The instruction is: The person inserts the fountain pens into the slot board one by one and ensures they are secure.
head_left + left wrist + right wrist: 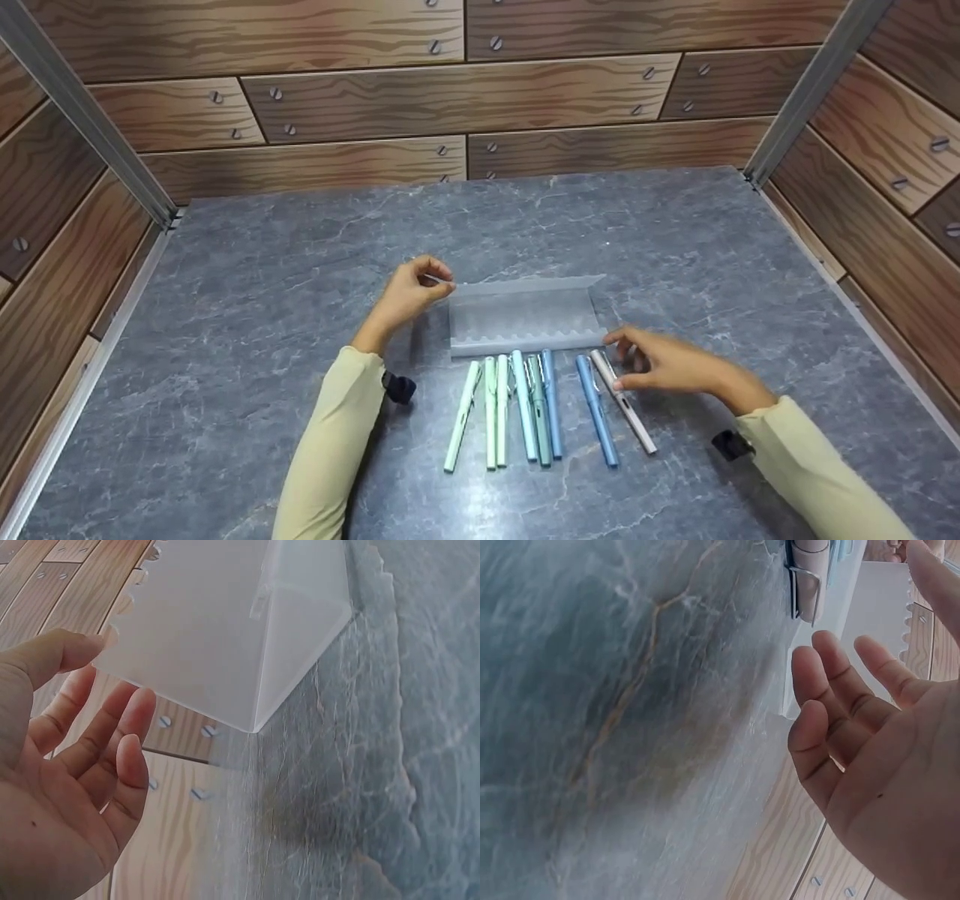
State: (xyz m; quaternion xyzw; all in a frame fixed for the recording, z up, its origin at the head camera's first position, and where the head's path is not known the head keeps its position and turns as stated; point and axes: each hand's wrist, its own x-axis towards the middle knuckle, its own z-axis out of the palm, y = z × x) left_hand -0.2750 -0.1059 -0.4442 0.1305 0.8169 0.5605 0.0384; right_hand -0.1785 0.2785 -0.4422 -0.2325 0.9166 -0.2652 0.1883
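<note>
A translucent plastic pen case [525, 315] with scalloped notches lies unfolded mid-table, its far flap raised. My left hand [412, 289] pinches that flap's left corner between thumb and index finger; in the left wrist view the thumb [81, 649] sits at the notched edge. My right hand [667, 362] hovers with loosely bent fingers by the case's near right corner, holding nothing. Beneath its thumb lies a silver pen [634, 420], whose clip end shows in the right wrist view. A blue pen [598, 416] is just left of it.
Several more capped pens lie in a row before the case: a pale green pen [459, 424] at the left end, then green, light blue, dark green and blue ones. Wood-patterned walls [450, 97] and metal corner posts [817, 97] enclose the grey marbled table [315, 247].
</note>
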